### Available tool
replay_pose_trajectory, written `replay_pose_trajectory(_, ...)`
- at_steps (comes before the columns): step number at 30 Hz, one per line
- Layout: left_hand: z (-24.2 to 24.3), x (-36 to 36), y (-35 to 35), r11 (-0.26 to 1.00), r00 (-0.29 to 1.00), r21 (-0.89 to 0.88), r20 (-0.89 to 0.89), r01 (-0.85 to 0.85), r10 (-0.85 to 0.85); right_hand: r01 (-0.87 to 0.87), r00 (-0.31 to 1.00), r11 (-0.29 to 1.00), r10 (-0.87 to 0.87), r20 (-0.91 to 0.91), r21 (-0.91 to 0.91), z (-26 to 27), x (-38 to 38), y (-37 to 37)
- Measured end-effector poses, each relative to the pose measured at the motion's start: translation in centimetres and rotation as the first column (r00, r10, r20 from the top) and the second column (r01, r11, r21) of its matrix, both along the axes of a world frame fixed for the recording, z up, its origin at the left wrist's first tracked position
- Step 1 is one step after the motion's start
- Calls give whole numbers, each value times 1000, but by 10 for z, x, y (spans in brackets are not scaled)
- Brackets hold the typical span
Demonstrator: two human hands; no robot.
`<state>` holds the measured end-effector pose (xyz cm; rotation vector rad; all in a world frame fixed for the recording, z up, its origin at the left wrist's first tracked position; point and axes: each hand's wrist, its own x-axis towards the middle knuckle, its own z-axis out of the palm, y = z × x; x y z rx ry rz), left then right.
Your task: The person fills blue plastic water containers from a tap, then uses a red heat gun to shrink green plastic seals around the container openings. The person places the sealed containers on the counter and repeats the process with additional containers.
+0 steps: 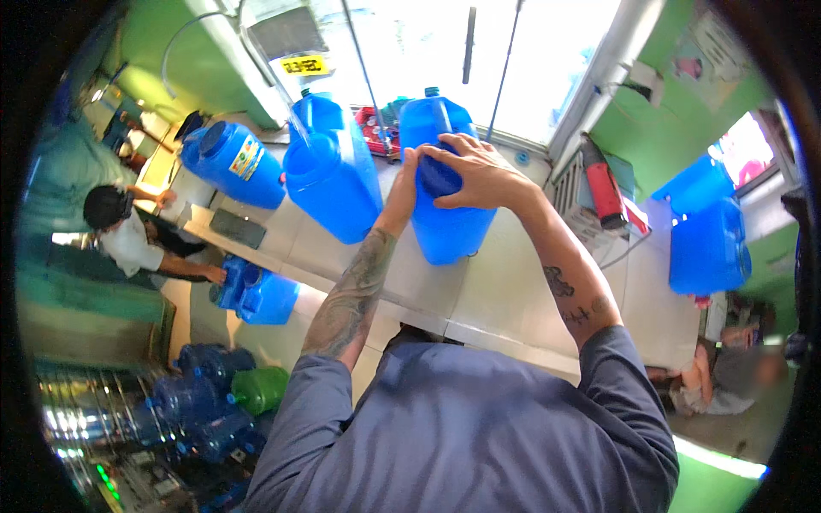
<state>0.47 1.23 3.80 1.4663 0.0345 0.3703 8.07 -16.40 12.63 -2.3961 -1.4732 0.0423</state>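
Observation:
A tall blue plastic water container (449, 234) stands upright before me on the tiled counter. Its wide dark-blue screw cap (439, 178) is between my two hands. My right hand (481, 172) grips the cap from the right, with fingers curved over its top and the thumb at the near edge. From the left, my left hand (403, 192) presses against the cap's side. To the left, a second blue container (349, 199) has its wide mouth uncovered, below a thin filling tube (272, 77). A capped blue container (240, 167) with a label leans farther left.
A red crate (372, 131) sits behind the containers by the window. On the right are a red-and-black tool (603, 186) and another blue container (709, 247). At left, a person (131, 237) touches a container (272, 300) below the counter. Round bottles (205, 397) crowd the lower left.

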Motion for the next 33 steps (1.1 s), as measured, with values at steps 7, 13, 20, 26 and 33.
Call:
replay_pose_trajectory(7,-9,-2,12,995,993,16,-67,103,-102,16,961,823,-169,217,568,-37,-42,-28)
replay_pose_trajectory(13,-17,-2,14,991,995,99,-61,89,-83,774,526,632,-679,-513,-42,-170,-60,-170)
replay_pose_trajectory(20,-14,-5,4,998,995,33,-82,53,-50,813,343,416,-908,-242,-407,-305,-12,-287)
replay_pose_trajectory(26,-13,-11,-11,1000,998,3,-62,10,-9,763,365,438,-899,-242,-476,-331,41,-299)
replay_pose_trajectory(33,-24,-8,-9,996,994,-64,-92,-61,55,673,539,527,-830,-144,-519,-321,41,-310)
